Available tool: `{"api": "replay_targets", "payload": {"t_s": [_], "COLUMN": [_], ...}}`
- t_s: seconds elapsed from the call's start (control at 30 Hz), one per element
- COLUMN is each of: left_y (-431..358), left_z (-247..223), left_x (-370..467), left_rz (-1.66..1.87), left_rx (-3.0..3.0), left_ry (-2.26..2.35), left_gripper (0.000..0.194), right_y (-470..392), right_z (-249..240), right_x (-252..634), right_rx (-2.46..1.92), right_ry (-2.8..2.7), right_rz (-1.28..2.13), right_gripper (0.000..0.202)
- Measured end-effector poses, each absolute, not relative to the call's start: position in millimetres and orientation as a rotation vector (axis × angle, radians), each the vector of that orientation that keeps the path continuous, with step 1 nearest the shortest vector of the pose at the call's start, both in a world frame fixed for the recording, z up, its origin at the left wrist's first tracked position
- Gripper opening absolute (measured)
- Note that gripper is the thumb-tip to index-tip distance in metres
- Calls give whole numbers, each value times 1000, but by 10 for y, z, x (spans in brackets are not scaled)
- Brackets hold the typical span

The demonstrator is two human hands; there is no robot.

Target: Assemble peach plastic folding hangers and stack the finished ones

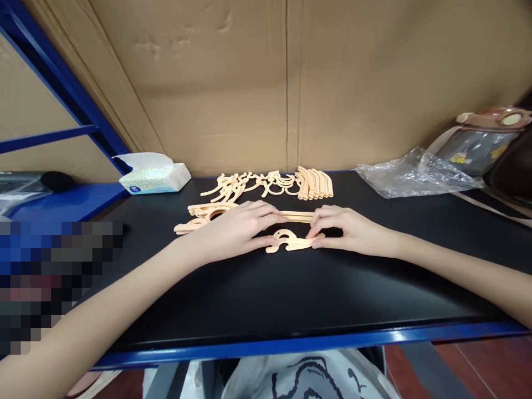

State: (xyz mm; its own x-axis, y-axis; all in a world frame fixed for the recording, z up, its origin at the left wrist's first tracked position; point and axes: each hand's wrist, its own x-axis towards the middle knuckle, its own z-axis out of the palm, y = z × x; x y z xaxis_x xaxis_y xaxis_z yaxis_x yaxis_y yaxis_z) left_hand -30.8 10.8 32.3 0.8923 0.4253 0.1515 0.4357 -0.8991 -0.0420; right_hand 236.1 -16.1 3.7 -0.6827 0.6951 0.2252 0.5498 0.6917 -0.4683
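Observation:
A beige folding hanger piece (297,243) with a curved hook lies low over the black tabletop between my hands. My right hand (347,230) pinches its right end between thumb and fingers. From the left, my left hand (243,226) reaches in with fingers stretched out and its thumb tip against the hook end. Just behind, straight beige bars (298,216) run between the fingertips of both hands, partly covered by them. More beige hanger pieces (192,224) lie beside and partly under my left hand.
Loose beige hooks (233,185) and a neat row of curved arms (316,183) lie at the back. A tissue pack (155,176) stands back left. Crumpled clear plastic (394,174) and a bottle (477,147) are on the right. Cardboard (233,100) walls the back; a blue edge (266,350) borders the front.

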Motion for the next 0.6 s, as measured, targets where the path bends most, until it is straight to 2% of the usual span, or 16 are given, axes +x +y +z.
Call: {"api": "replay_targets", "payload": {"t_s": [0.27,0.47,0.6], "left_y": [-3,-34,-37], "left_z": [395,408,402], "left_x": [-237,-212,-218], "left_rz": [-191,-162,-168], "left_rx": [-3032,-3046,-3028], "left_ry": [-655,-640,-634], "left_gripper": [37,25,25], "right_y": [-153,-168,-165], "right_z": [8,20,16], "right_x": [2379,2384,2386], "right_rx": [-884,-842,-843], "right_ry": [-2523,-2504,-2501], "right_rz": [431,397,390], "right_gripper": [23,21,22]}}
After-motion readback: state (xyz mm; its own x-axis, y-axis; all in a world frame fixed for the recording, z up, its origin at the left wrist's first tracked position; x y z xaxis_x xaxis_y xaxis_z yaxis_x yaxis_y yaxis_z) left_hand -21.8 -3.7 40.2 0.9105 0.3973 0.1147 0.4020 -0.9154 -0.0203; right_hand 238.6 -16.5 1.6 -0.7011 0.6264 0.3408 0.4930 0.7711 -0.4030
